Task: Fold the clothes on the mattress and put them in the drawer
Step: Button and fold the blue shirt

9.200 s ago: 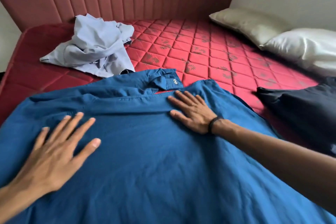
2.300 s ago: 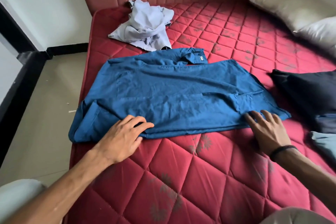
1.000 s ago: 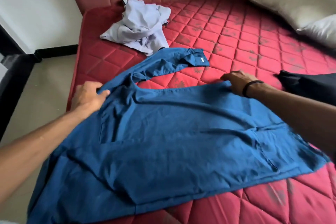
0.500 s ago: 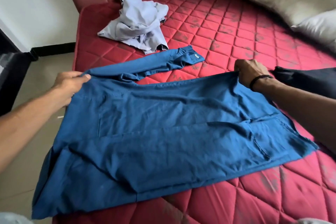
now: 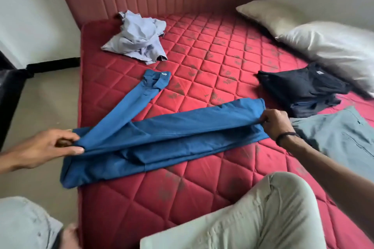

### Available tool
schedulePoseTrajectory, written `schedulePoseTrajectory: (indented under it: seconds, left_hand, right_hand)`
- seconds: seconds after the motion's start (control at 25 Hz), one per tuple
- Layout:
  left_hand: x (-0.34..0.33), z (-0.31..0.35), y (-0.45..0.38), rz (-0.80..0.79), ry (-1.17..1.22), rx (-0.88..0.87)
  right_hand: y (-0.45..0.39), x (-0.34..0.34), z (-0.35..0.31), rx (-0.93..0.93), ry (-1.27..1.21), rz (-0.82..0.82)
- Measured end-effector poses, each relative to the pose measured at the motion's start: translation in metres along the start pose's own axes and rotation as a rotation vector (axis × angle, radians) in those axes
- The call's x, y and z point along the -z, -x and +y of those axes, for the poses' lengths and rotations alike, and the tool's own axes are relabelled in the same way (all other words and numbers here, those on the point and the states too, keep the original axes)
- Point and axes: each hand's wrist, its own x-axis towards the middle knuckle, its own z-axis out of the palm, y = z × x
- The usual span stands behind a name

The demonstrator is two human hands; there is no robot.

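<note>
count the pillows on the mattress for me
2, both at the far right: a beige pillow against the wall near the headboard, and a white pillow nearer the camera, partly cut by the frame edge. Others may lie out of view.

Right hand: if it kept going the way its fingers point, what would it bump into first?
The right hand points left along the blue shirt it pinches. Going straight on, it would probably meet the left hand at the other end first, though depth is hard to judge.

Grey garment [image 5: 342, 137] and white pillow [image 5: 332, 46] cut off at right edge
</note>
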Motion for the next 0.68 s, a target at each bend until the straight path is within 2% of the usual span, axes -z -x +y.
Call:
schedulePoseTrajectory:
  seconds: [0.08, 0.16, 0.28, 0.36, 0.44, 0.48, 0.6, 0.68]
  left_hand:
    - [-0.003, 0.026, 0.019, -0.015, -0.018, -0.017]
    - [-0.009, 0.017, 0.028, -0.035, 0.044, 0.040]
    - [-0.026, -0.008, 0.036, -0.040, 0.047, 0.065]
    - [-0.033, 0.005, 0.043, -0.128, 0.004, 0.127]
    - [-0.034, 0.018, 0.041, -0.224, -0.019, 0.186]
    - [-0.032, 0.027, 0.037, -0.245, 0.011, 0.231]
    - [-0.025, 0.049, 0.016, -0.175, 0.107, 0.379]
    - [-0.025, 0.068, -0.002, -0.158, 0.060, 0.387]
  right_hand:
    - [0.006, 0.005, -0.003, -0.062, -0.029, 0.037]
    - [0.020, 0.003, 0.002, -0.055, -0.032, 0.064]
    - [0.037, -0.006, 0.018, -0.002, 0.075, -0.016]
    - [0.046, -0.013, 0.028, 0.099, 0.201, -0.086]
    - [0.046, -0.019, 0.028, 0.221, 0.307, -0.041]
    - [0.040, -0.021, 0.017, 0.266, 0.315, 0.014]
    - [0.002, -0.029, -0.050, 0.418, 0.226, 0.136]
    - [-0.032, -0.041, -0.114, 0.439, 0.127, 0.088]
